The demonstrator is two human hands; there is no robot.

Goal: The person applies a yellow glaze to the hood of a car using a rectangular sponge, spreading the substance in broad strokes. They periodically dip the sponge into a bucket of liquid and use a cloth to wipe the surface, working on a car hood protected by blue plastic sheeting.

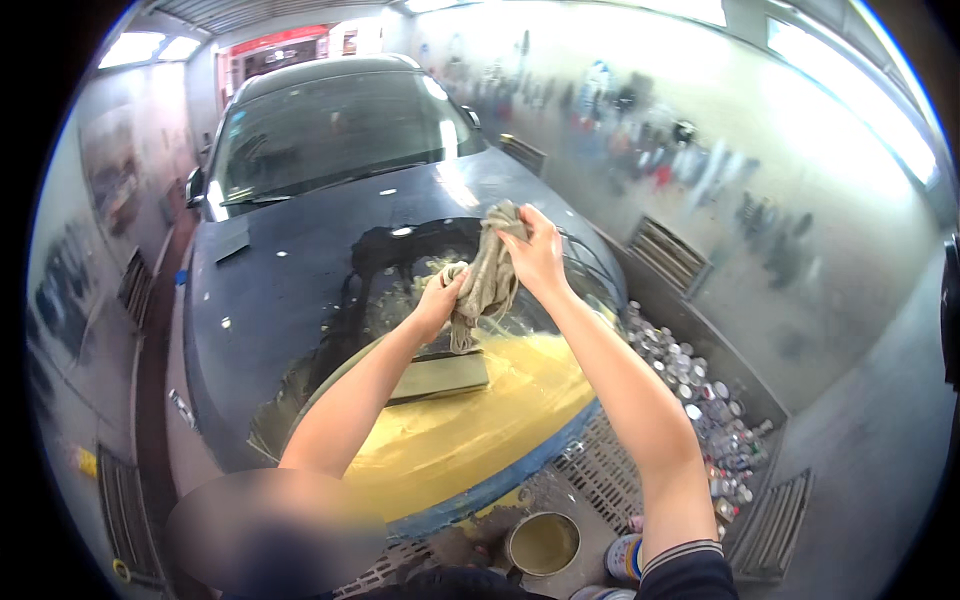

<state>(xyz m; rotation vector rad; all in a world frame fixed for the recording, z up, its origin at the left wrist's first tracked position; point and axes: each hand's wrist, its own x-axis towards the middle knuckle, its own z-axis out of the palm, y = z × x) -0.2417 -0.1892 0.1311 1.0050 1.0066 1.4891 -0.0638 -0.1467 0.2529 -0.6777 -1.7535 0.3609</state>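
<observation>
A crumpled greyish-beige cloth (pixel 490 272) hangs between my two hands above a car's dark hood (pixel 270 320). My left hand (pixel 438 303) grips its lower left side, fingers closed. Higher up and to the right, my right hand (pixel 535 250) pinches the cloth near its top. Just below the cloth, a flat rectangular sanding block (pixel 438 377) lies on the hood. Yellowish filler (pixel 420 455) covers the hood's front part, and dark wet-looking patches surround the area under my hands.
An open can (pixel 543 543) of murky liquid stands on the floor grating (pixel 606 466) near me, beside a labelled tin (pixel 624 556). Many small bottles and jars (pixel 700 390) are heaped along the right wall. A grey sheet (pixel 232 246) lies on the hood's far left.
</observation>
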